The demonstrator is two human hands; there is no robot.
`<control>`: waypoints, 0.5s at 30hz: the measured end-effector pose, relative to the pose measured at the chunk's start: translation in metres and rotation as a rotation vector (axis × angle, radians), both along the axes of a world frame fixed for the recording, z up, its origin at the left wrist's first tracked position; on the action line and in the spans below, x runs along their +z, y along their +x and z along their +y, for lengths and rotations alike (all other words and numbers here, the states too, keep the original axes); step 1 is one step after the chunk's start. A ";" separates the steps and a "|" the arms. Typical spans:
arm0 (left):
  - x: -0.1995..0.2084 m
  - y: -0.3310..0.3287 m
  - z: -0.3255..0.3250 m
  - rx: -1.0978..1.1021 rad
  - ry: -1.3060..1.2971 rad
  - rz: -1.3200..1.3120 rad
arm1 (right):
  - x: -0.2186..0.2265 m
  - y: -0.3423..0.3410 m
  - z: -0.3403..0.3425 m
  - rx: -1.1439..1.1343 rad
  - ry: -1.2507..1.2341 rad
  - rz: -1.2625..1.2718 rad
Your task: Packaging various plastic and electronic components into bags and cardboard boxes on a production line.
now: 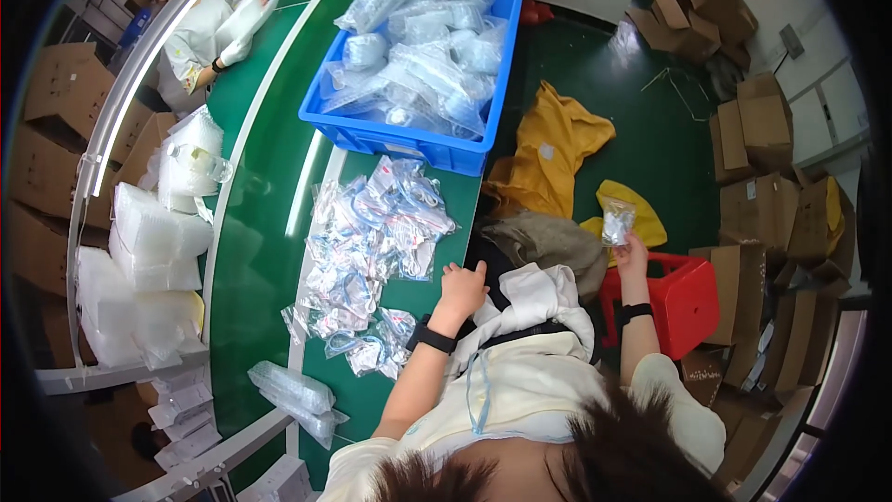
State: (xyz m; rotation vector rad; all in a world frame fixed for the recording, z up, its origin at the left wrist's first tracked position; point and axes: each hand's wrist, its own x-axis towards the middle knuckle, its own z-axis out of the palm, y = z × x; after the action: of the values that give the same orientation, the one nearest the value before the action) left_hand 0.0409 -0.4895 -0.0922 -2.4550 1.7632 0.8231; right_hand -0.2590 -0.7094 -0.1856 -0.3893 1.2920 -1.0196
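My right hand is out to the right, its fingers closed on a small clear plastic packet with whitish contents. What exactly is inside I cannot make out. Behind the packet shows a yellow cloth or bag. My left hand rests at the edge of the green table, fingers apart and nothing in them. Just beyond it lies a loose heap of small clear packets with white and light-blue contents.
A blue crate full of bubble-wrapped items stands past the heap. Bubble-wrap pouches lie at the near left. A red stool is beside me; cardboard boxes line the right. Across the belt a person handles white wrap.
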 end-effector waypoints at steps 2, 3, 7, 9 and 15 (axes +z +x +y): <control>0.002 0.004 -0.001 0.020 -0.004 0.069 | 0.021 0.015 -0.015 -0.001 -0.061 -0.001; 0.002 0.008 -0.001 0.033 -0.002 0.103 | 0.030 0.025 -0.024 -0.008 -0.105 -0.001; 0.011 0.031 0.008 0.136 -0.056 0.316 | 0.117 0.117 -0.057 0.125 -0.487 -0.054; 0.013 0.045 0.020 0.179 -0.140 0.415 | 0.156 0.187 -0.079 0.220 -0.643 -0.089; 0.097 0.117 0.031 0.395 -0.528 0.849 | 0.210 0.340 -0.192 0.542 -0.982 0.463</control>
State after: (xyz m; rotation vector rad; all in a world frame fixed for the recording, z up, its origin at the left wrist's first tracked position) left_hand 0.1574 -0.4582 0.0051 -3.1463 1.8862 1.8760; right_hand 0.0810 -0.9017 0.0243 -1.7052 0.8924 -1.0556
